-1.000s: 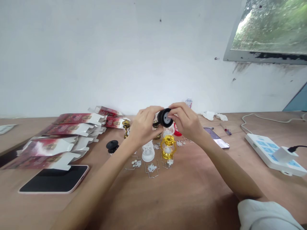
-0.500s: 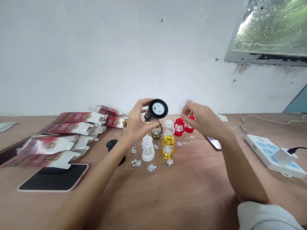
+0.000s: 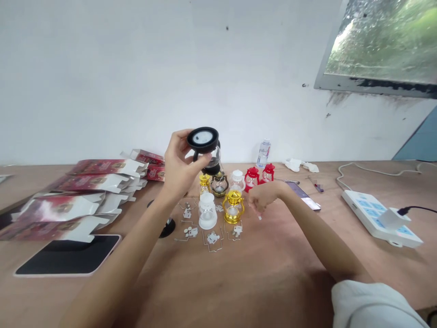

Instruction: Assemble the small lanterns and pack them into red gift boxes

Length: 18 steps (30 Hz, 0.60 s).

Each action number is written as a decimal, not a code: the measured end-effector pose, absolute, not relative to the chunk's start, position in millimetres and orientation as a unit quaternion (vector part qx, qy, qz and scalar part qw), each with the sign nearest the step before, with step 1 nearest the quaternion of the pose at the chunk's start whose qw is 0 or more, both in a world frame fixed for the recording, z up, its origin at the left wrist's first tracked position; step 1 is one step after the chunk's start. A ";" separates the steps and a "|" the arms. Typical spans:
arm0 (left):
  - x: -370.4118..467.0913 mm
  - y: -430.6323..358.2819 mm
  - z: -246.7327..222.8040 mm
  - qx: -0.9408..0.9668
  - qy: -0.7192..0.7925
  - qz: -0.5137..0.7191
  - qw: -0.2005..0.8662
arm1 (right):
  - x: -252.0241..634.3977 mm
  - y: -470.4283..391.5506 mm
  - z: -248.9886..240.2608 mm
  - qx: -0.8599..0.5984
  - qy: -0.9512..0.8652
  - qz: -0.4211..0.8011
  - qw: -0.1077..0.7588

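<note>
My left hand (image 3: 180,166) grips a small black lantern (image 3: 212,157), raised above the table and turned over so its round base with a white disc faces up towards me. Down at the table, my right hand (image 3: 264,198) has its fingers pinched together beside a gold lantern (image 3: 234,207). A tiny white bit (image 3: 260,217) shows just under those fingertips; whether they hold it is unclear. Nearby stand a white lantern (image 3: 208,212), two red lanterns (image 3: 252,178) and a bronze-coloured lantern (image 3: 219,184). Bent wires with small white parts (image 3: 213,238) lie in front.
Flat red-and-white boxes (image 3: 92,182) are piled at the left, behind a phone (image 3: 68,255). A black part (image 3: 168,228) lies by my left forearm. Rightward are another phone (image 3: 305,196), a power strip (image 3: 378,218) and crumpled tissue (image 3: 293,164). A bottle (image 3: 264,152) stands by the wall.
My right hand has dropped from the air to the tabletop beside the gold lantern. My left hand has moved left and tipped the black lantern so its base points more upward.
</note>
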State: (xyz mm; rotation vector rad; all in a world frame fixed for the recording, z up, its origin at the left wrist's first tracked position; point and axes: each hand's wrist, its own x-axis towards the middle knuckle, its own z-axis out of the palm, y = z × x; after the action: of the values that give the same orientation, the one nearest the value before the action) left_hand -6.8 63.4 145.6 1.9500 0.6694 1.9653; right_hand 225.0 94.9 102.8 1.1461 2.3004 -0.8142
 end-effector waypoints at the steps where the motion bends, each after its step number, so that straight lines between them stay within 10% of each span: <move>1: -6.3 62.8 145.8 0.678 0.232 0.682 0.147 | 226.9 97.5 99.9 0.419 0.827 -0.297 0.226; 18: -5.2 57.9 142.1 0.750 0.246 0.607 0.088 | 218.0 104.6 83.4 0.444 0.773 -0.383 0.244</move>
State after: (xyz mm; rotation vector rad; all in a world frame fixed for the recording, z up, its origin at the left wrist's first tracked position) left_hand -5.2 57.9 142.1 2.2331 0.7323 1.8071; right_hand 218.0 104.6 83.4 1.2121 2.1104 -1.0465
